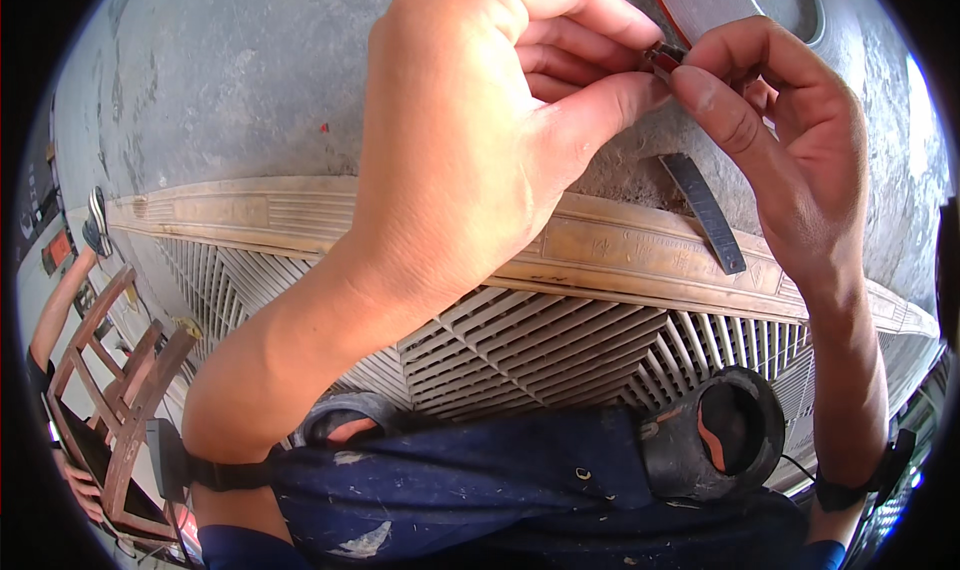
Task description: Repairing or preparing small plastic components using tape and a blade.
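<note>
The head view shows two bare hands meeting at one small dark red and black piece [664,61], held above a grey surface [240,90], far and right of the middle. The person's left hand [450,140] has a narrow pinch on its left end, thumb below and fingertips above; the right hand [805,145] closes thumb and index finger, equally narrow, on its right end. The fingers hide much of the piece, so its exact kind cannot be told.

Along the near side of the grey surface runs one tan edging [660,255] with ribbed, patterned sections; a row of small markings on it is too small to make out. One dark, slightly curved strip [705,213] lies near the right hand, across the grey surface and the edging. Beyond the hands, at the far right, is one flat, pale grey item with a red edge [705,0].

Nearer is a slatted panel [540,340], then dark blue, pale-stained clothing [450,480] and two dark, open-topped items [665,455] with orange inside. Two dark straps [232,474] circle the forearms, one on each. At the left stand one brown wooden frame [128,460] and a co-worker's hand [80,485] beside it.
</note>
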Action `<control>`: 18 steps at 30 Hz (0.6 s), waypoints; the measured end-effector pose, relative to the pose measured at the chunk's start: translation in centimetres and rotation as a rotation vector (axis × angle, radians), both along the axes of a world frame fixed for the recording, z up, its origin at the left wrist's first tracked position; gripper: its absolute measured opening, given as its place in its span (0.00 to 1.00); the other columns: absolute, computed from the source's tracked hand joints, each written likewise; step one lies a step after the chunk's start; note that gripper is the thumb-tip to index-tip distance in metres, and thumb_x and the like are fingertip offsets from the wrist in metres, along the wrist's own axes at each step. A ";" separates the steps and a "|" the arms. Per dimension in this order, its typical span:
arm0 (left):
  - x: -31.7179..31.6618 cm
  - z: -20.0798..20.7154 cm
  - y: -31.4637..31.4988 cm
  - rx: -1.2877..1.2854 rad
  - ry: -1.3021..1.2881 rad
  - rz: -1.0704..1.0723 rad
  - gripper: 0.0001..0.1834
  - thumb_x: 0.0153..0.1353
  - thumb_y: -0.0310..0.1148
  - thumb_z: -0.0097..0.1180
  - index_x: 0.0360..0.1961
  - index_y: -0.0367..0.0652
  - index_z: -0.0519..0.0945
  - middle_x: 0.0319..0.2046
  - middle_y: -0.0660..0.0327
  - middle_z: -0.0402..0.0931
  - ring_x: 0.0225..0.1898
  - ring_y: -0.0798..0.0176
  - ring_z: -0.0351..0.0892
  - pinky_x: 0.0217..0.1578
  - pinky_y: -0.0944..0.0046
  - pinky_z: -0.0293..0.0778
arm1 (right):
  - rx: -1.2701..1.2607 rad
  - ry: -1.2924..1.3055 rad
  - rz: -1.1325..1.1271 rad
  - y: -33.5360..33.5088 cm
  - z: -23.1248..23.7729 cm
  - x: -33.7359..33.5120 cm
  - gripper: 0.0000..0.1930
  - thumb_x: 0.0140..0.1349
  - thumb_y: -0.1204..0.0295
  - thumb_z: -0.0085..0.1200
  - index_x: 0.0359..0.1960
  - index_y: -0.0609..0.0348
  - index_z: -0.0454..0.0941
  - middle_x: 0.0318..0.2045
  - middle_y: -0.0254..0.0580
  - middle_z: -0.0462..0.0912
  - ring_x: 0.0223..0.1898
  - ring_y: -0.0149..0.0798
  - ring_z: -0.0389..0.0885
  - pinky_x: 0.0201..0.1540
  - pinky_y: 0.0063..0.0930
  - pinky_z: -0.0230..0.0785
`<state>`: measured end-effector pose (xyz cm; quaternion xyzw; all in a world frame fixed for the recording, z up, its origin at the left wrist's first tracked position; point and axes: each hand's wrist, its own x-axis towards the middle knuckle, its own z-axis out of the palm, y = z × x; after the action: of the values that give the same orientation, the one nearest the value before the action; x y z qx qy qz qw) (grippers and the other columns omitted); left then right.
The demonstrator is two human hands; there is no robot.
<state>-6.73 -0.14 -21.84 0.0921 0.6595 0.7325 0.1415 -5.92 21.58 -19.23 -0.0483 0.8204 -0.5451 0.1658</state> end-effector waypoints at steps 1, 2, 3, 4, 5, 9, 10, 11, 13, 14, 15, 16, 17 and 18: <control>-0.1 0.0 0.0 -0.002 0.002 0.000 0.09 0.61 0.19 0.66 0.43 0.31 0.83 0.38 0.53 0.86 0.39 0.65 0.87 0.43 0.68 0.83 | -0.001 0.000 0.001 -0.1 0.0 0.0 0.08 0.70 0.68 0.60 0.41 0.61 0.80 0.34 0.27 0.77 0.36 0.21 0.68 0.42 0.18 0.61; 0.0 0.1 0.0 0.000 -0.002 -0.003 0.09 0.61 0.19 0.66 0.43 0.31 0.83 0.38 0.53 0.86 0.39 0.65 0.87 0.43 0.68 0.83 | 0.010 0.007 0.001 -0.1 0.0 -0.1 0.08 0.70 0.68 0.61 0.41 0.61 0.80 0.34 0.27 0.77 0.36 0.21 0.69 0.43 0.18 0.62; 0.0 0.1 0.1 0.000 -0.003 -0.002 0.09 0.61 0.19 0.66 0.43 0.31 0.83 0.38 0.53 0.86 0.39 0.65 0.87 0.43 0.68 0.83 | 0.021 0.015 0.001 -0.1 0.0 -0.1 0.08 0.70 0.68 0.61 0.41 0.61 0.80 0.34 0.27 0.78 0.37 0.21 0.70 0.44 0.19 0.63; -0.1 0.1 0.0 -0.001 -0.004 -0.003 0.09 0.62 0.19 0.66 0.43 0.31 0.83 0.37 0.53 0.86 0.39 0.65 0.87 0.43 0.68 0.83 | 0.022 0.014 0.001 -0.1 0.0 -0.1 0.08 0.70 0.68 0.61 0.41 0.61 0.80 0.34 0.27 0.78 0.37 0.21 0.70 0.44 0.19 0.63; -0.1 0.2 0.0 -0.001 -0.005 -0.004 0.09 0.62 0.19 0.66 0.43 0.31 0.83 0.37 0.53 0.86 0.39 0.65 0.87 0.43 0.68 0.83 | 0.025 0.024 0.007 -0.1 -0.1 -0.1 0.08 0.70 0.69 0.60 0.41 0.61 0.80 0.34 0.28 0.78 0.38 0.21 0.70 0.44 0.19 0.63; 0.0 0.3 0.0 -0.004 -0.006 -0.005 0.09 0.62 0.20 0.66 0.43 0.31 0.83 0.37 0.53 0.86 0.38 0.65 0.87 0.42 0.68 0.83 | -0.034 0.000 -0.010 0.0 -0.4 -0.1 0.07 0.71 0.70 0.60 0.42 0.61 0.80 0.35 0.28 0.78 0.39 0.22 0.72 0.45 0.18 0.64; -0.1 0.3 0.0 -0.005 -0.008 -0.004 0.09 0.62 0.20 0.65 0.43 0.31 0.83 0.37 0.53 0.86 0.38 0.65 0.87 0.42 0.68 0.82 | -0.034 -0.001 -0.010 0.0 -0.4 -0.1 0.07 0.71 0.70 0.60 0.42 0.61 0.80 0.35 0.28 0.78 0.39 0.22 0.72 0.45 0.18 0.64; 0.0 0.3 0.0 -0.005 -0.011 -0.005 0.09 0.62 0.20 0.65 0.43 0.31 0.83 0.37 0.53 0.86 0.38 0.65 0.87 0.42 0.68 0.82 | -0.027 0.001 -0.006 0.0 -0.3 -0.1 0.07 0.71 0.70 0.60 0.42 0.61 0.80 0.35 0.28 0.78 0.39 0.22 0.72 0.45 0.18 0.64; 0.0 0.4 0.0 -0.004 -0.014 -0.006 0.08 0.62 0.21 0.65 0.43 0.31 0.83 0.37 0.53 0.86 0.38 0.65 0.87 0.42 0.69 0.82 | -0.019 0.002 -0.001 0.1 -0.4 -0.1 0.06 0.71 0.71 0.60 0.42 0.61 0.80 0.35 0.28 0.78 0.39 0.21 0.72 0.45 0.18 0.64; 0.0 0.4 0.0 -0.001 -0.013 -0.009 0.08 0.62 0.21 0.65 0.43 0.31 0.83 0.37 0.53 0.86 0.38 0.66 0.87 0.42 0.69 0.82 | -0.043 0.012 -0.007 0.1 -0.6 -0.1 0.06 0.71 0.71 0.60 0.42 0.61 0.80 0.35 0.28 0.78 0.39 0.21 0.72 0.45 0.18 0.64; 0.0 0.4 0.0 -0.004 -0.016 -0.010 0.08 0.62 0.21 0.65 0.43 0.31 0.83 0.37 0.53 0.86 0.38 0.66 0.87 0.42 0.69 0.82 | -0.066 0.022 -0.012 0.1 -0.7 -0.1 0.06 0.71 0.71 0.60 0.42 0.61 0.80 0.35 0.28 0.78 0.39 0.21 0.72 0.45 0.18 0.64; 0.0 0.4 0.0 -0.005 -0.017 -0.008 0.08 0.63 0.21 0.65 0.42 0.31 0.83 0.36 0.53 0.86 0.38 0.66 0.87 0.41 0.69 0.82 | -0.066 0.021 -0.012 0.1 -0.7 -0.2 0.06 0.71 0.71 0.60 0.42 0.61 0.80 0.35 0.28 0.78 0.39 0.21 0.72 0.45 0.18 0.64; 0.0 0.4 0.1 -0.005 -0.016 -0.012 0.08 0.63 0.21 0.65 0.42 0.31 0.83 0.36 0.53 0.86 0.37 0.66 0.86 0.41 0.69 0.82 | -0.052 0.020 0.000 0.2 -0.6 -0.2 0.06 0.71 0.71 0.60 0.42 0.60 0.80 0.36 0.28 0.78 0.39 0.21 0.72 0.44 0.18 0.64; 0.0 0.4 0.0 -0.006 -0.018 -0.010 0.08 0.63 0.21 0.65 0.42 0.31 0.83 0.36 0.53 0.86 0.37 0.66 0.86 0.41 0.69 0.82 | -0.038 0.019 0.012 0.2 -0.6 -0.3 0.06 0.71 0.71 0.60 0.42 0.60 0.80 0.36 0.28 0.79 0.39 0.21 0.72 0.44 0.18 0.64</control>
<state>-6.71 -0.10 -21.42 0.0884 0.6600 0.7305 0.1513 -6.18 21.75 -19.80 -0.0615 0.8112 -0.5590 0.1604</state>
